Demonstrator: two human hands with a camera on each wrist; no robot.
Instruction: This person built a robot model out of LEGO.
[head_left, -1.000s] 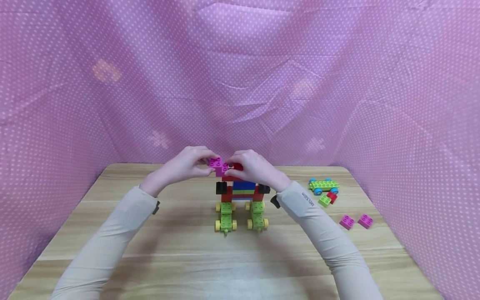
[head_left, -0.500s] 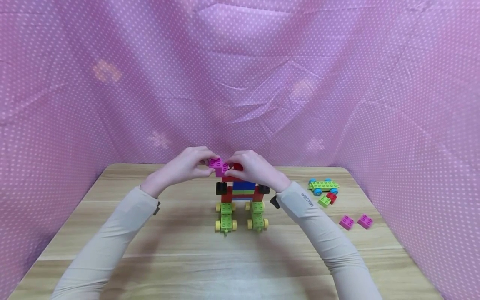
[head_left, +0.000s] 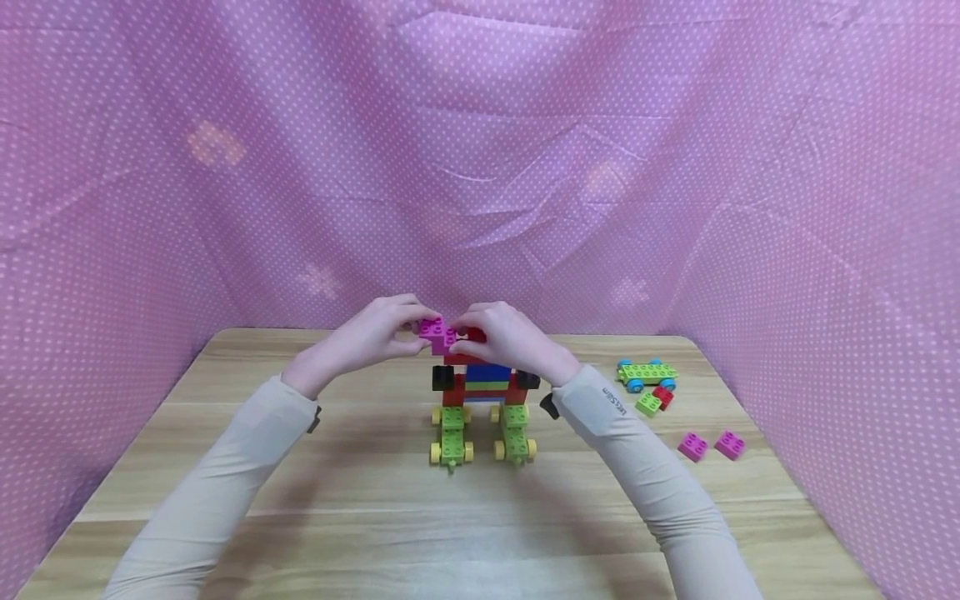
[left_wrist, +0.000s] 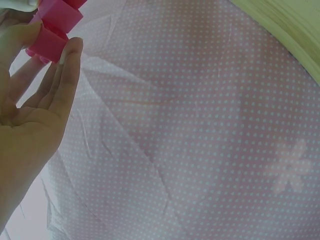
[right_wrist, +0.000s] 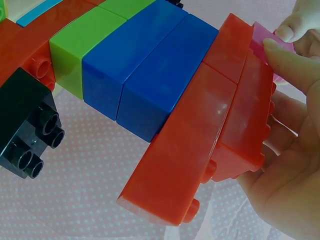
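At the top of a colourful toy brick figure, two staggered pink bricks [head_left: 438, 337] jut out to the left. My left hand [head_left: 377, 333] pinches the outer one between thumb and fingers, as the left wrist view also shows on the pink brick [left_wrist: 50, 44]. My right hand [head_left: 512, 333] pinches the inner pink brick [right_wrist: 259, 39] beside the red top bricks [right_wrist: 247, 110], its other fingers behind them. Below come blue bricks [head_left: 487, 372], a green layer, red bricks and black side bricks [head_left: 443, 377]. The figure stands on two green wheeled bases [head_left: 452, 437] with yellow wheels.
On the right of the wooden table [head_left: 360, 517] lie a green wheeled base [head_left: 647, 372] with blue wheels, a small green brick [head_left: 648, 404], a red brick [head_left: 663, 397] and two pink bricks [head_left: 693, 447]. A pink dotted cloth [head_left: 480, 167] hangs around the table's back and sides.
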